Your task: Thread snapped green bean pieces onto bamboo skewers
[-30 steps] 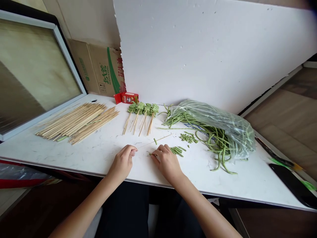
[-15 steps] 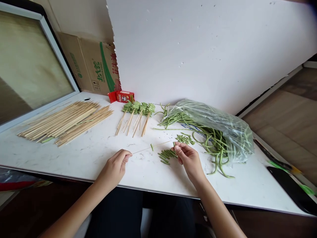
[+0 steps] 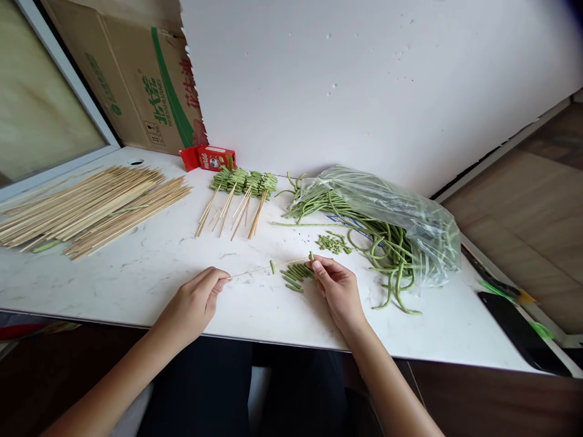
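Note:
My left hand (image 3: 197, 298) is closed on the near end of a thin bamboo skewer (image 3: 248, 272). Partway along the skewer sits one cut green bean piece (image 3: 272, 267), crosswise to it. My right hand (image 3: 336, 288) pinches another short bean piece (image 3: 311, 257) at the skewer's far tip; whether the tip has pierced it I cannot tell. Just beneath the right hand, a row of cut bean pieces (image 3: 295, 277) lies on the white table (image 3: 255, 309), partly hidden by the fingers.
Loose bamboo skewers (image 3: 91, 203) lie at left. Loaded bean skewers (image 3: 246, 182) are behind, beside a red box (image 3: 212, 158). A plastic bag (image 3: 382, 194) of long beans (image 3: 392, 243) and a pile of bean ends (image 3: 334, 243) are at right, with a black phone-like object (image 3: 519, 331).
My right hand has brought its bean piece to the skewer's tip. The whole view has shifted, so table things appear further left and higher.

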Available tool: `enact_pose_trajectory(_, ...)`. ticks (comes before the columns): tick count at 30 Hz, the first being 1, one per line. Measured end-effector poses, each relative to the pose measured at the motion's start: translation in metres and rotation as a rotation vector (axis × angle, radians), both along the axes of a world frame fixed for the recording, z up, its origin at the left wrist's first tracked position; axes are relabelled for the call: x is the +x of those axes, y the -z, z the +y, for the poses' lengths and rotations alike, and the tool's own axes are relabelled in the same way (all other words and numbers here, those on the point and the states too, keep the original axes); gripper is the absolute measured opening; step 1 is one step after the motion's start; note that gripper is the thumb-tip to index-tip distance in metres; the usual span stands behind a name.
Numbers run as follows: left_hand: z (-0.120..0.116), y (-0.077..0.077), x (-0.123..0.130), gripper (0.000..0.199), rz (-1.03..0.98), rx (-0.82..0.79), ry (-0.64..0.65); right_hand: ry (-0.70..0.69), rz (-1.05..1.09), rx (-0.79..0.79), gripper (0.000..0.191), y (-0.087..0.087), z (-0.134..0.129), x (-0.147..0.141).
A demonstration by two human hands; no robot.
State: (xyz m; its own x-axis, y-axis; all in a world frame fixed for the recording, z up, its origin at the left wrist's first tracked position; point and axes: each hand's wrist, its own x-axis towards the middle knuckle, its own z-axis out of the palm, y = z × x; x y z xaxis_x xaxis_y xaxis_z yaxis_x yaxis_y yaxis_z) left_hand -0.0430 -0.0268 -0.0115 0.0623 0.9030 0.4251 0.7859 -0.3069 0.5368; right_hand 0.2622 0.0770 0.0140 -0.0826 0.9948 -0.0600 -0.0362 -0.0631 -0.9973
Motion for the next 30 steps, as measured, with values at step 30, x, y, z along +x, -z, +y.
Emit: enact_pose_trajectory(30,0.0001,-0.0048,0.0025,0.020,-0.024,-0.037,0.000,-0.013,0.016,0.014,0.044,0.0024,0.0016,-0.0015)
